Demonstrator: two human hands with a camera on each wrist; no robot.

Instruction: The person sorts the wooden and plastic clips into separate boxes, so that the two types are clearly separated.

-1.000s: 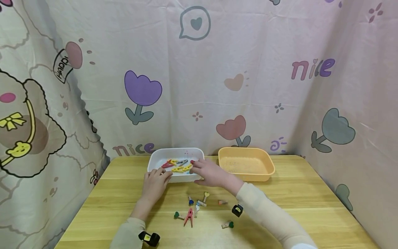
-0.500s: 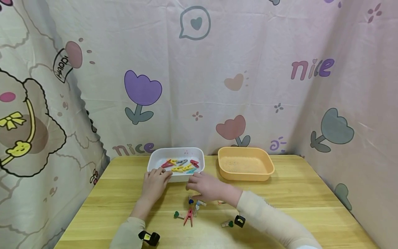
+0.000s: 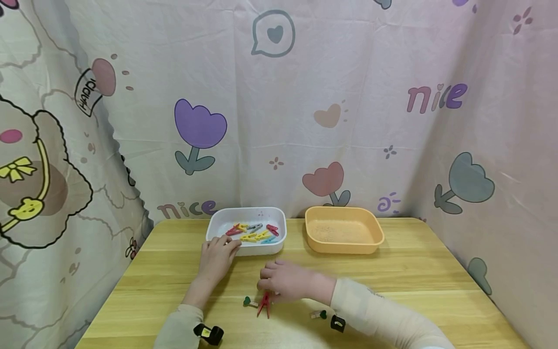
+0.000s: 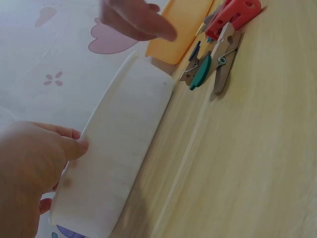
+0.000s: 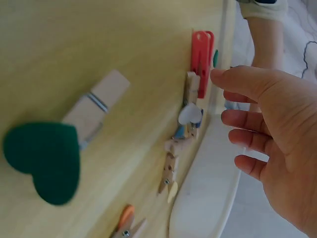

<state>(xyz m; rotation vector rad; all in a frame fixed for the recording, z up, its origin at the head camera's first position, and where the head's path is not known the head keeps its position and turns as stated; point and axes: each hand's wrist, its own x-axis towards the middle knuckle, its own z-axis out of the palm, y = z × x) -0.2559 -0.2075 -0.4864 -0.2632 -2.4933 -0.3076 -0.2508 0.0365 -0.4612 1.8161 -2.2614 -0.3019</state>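
Observation:
My left hand (image 3: 220, 251) holds the front rim of the white tray (image 3: 279, 242), thumb against its outer wall (image 4: 124, 148). Several coloured pegs (image 3: 253, 231) lie inside the tray. My right hand (image 3: 274, 281) hovers with relaxed fingers (image 5: 237, 121) over loose pegs on the table and holds nothing. Just below its fingertips lie a red peg (image 3: 264, 304) and small wooden pegs (image 5: 190, 114). A green heart peg (image 3: 248, 301) sits left of the red one, and another (image 3: 320, 315) lies by my right wrist.
An orange tray (image 3: 344, 242) stands to the right of the white one, with nothing in it. Patterned curtains close off the table at the back and both sides. Bare wood stretches to the right.
My right hand has drawn back from the white tray toward me, leaving a red peg inside, and now hangs over the loose pegs. The left hand has not moved.

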